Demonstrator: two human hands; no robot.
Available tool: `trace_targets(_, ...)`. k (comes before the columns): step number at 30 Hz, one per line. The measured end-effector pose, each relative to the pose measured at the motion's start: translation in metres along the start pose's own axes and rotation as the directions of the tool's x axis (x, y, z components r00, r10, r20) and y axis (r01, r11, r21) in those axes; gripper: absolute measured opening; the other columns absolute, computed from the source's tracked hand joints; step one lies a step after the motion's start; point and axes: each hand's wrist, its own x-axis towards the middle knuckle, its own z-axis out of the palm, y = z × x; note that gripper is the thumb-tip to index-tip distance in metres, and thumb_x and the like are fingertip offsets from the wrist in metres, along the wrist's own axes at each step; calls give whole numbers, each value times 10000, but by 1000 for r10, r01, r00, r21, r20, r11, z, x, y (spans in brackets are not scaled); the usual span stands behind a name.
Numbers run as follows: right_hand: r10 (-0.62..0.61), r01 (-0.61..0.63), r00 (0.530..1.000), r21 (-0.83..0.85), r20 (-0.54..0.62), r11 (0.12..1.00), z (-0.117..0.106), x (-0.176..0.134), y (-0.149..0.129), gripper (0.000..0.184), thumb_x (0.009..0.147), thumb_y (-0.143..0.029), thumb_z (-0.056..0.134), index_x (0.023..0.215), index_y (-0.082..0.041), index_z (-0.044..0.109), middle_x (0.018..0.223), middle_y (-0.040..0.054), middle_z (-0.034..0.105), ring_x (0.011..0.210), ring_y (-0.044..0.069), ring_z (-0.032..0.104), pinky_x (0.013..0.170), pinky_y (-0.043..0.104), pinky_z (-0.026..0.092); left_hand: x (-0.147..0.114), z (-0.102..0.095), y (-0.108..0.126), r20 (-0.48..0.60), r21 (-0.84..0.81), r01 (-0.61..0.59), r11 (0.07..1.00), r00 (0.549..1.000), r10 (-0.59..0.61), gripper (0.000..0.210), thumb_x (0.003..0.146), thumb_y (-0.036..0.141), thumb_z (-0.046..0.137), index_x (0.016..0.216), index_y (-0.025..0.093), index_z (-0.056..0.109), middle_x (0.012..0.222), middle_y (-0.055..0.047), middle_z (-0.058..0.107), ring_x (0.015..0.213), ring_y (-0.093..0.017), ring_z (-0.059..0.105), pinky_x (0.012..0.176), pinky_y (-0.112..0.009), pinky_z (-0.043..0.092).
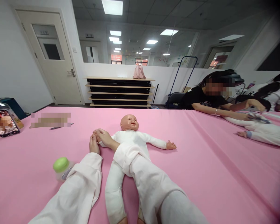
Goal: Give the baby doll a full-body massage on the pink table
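Head view, with the doll as landmark; left and right are the wearer's own. The doll (133,138), in a white suit, lies on its back on a pink cloth (200,180), head pointing away from the wearer and legs toward the wearer. Its arm on the right side is stretched outward, palm and fingers bare; its other arm ends between the wearer's two hands. The left hand (94,144) is closed around the outer side of the doll's small hand, and the right hand (105,137) grasps it from the inner side, with fingers folded over the top; the exact placement of the fingertips is partly hidden. The right forearm, in a loose pale sleeve (149,177), crosses over the doll's lower body. To the left of the doll, near the left sleeve, is a container with a green lid (61,165). Farther left and beyond the hands are a pen (57,127) and, well apart from the doll, a propped phone (8,124). Well to the right of the doll, a co-worker (207,101) in a black top reaches toward a second doll (268,133). Behind the doll, beyond the cloth, stands a shelf unit (120,90) bearing a pink backpack (139,72).
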Motion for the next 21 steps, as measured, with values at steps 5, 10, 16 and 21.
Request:
trace_targets(5, -31, 37, 998, -140, 46, 989, 0, -1, 5, 163, 843, -271, 462, 909, -185, 584, 842, -1, 601, 759, 89, 544, 698, 205, 429, 3, -3, -5, 10, -8, -23, 1000, 1000, 23, 464, 831, 519, 379, 1018, 135, 560, 983, -84, 603, 912, -160, 580, 715, -239, 461)
trace_targets(10, -26, 24, 1000, -125, -10, 992, -2, 2, 6, 224, 846, -357, 459, 823, -166, 573, 743, -8, 587, 697, 92, 533, 660, 200, 431, -3, 0, 2, 79, 26, 35, 999, 996, -37, 453, 776, 524, 485, 1055, 170, 536, 1056, -87, 584, 902, -175, 585, 585, -208, 454)
trace_targets(16, -74, 75, 997, -93, 11, 993, -1, 3, 8, 345, 903, -368, 303, 838, -163, 573, 841, 32, 611, 807, 107, 567, 787, 238, 433, 0, 0, 3, -24, 91, -12, 996, 1000, 14, 404, 841, 491, 413, 1025, 150, 530, 1048, -106, 586, 923, -175, 586, 734, -269, 472)
trace_targets(21, -124, 173, 980, -359, 156, 917, 0, -3, 4, 292, 900, -300, 334, 1026, -180, 569, 1010, 53, 613, 952, 131, 553, 866, 269, 413, -2, -1, 8, -238, 351, 24, 936, 969, 64, 258, 856, 354, 437, 1060, 199, 471, 978, -79, 593, 939, -179, 575, 833, -330, 444)
